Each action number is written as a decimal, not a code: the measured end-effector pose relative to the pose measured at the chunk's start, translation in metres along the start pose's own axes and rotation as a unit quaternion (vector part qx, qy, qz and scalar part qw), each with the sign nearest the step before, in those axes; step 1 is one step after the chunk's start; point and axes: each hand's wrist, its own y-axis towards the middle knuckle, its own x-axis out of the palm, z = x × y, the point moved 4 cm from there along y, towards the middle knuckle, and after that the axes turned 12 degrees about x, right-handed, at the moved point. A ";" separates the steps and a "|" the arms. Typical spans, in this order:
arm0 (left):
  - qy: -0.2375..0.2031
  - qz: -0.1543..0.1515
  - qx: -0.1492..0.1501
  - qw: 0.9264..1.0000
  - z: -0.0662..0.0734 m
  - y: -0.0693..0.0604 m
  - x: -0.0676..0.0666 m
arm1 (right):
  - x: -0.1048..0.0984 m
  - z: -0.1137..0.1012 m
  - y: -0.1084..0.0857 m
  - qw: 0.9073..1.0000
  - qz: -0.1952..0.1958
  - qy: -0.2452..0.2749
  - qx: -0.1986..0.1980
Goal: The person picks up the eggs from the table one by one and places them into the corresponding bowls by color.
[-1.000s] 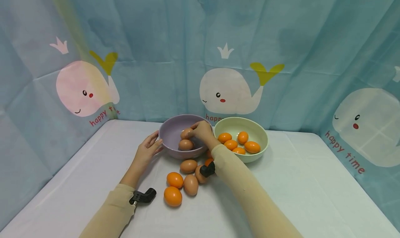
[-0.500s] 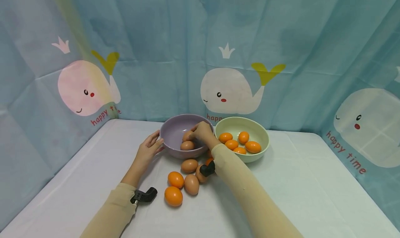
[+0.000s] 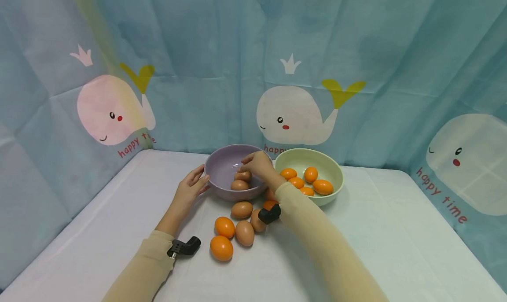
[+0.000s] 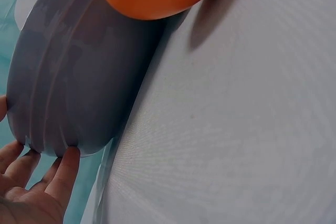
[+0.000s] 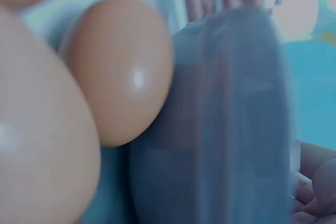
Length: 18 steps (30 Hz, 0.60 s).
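Brown eggs [image 3: 240, 185] in purple bowl [image 3: 222, 163]

Hands apart, one each side of the purple bowl. Left hand [image 3: 188, 188] was on the bowl's left side, fingertips resting against the outer wall, thumb up near the rim. Right hand [image 3: 258, 164] reached over the near right rim, fingers bent, just above the upper of two brown eggs in the bowl; couldn't tell whether the fingertips touched it. Those two lay side by side, toward the near wall.

On the table [image 3: 396, 231], in front of the bowl: three more brown eggs and two orange eggs [image 3: 221, 248] in a loose cluster. Another orange one sat by the right wrist, partly hidden; one behind it was mostly covered, colour unclear. Right wrist view had brown eggs large and close beside the bowl, a bit blurred. Left wrist view showed an orange one near the bowl's outer wall.

Green bowl [image 3: 301, 158] stood just right of the purple one, five orange eggs visible inside. Both sleeves [image 3: 136, 267] were beige, each wrist with a black device [image 3: 185, 247]. Blue curtain [image 3: 214, 51] with whale prints [image 3: 289, 112] hung behind.
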 end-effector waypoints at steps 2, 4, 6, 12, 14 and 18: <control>0.000 -0.002 0.002 1.000 0.000 0.000 0.000 | -0.005 -0.002 -0.007 1.000 -0.007 0.022 -0.011; -0.002 -0.005 0.004 1.000 0.001 0.000 0.001 | -0.009 -0.003 -0.015 0.999 -0.016 0.041 -0.022; -0.003 -0.006 0.004 1.000 0.001 0.000 0.001 | -0.012 -0.002 -0.024 0.997 -0.030 0.062 -0.032; -0.005 -0.004 0.002 1.000 0.001 0.000 0.000 | -0.023 0.007 -0.054 0.989 -0.068 0.126 -0.048; -0.006 -0.004 0.001 1.000 0.001 0.000 0.000 | -0.027 0.011 -0.064 0.986 -0.077 0.140 -0.048; -0.005 -0.004 -0.001 1.000 0.001 -0.001 -0.001 | -0.033 0.018 -0.080 0.983 -0.087 0.152 -0.053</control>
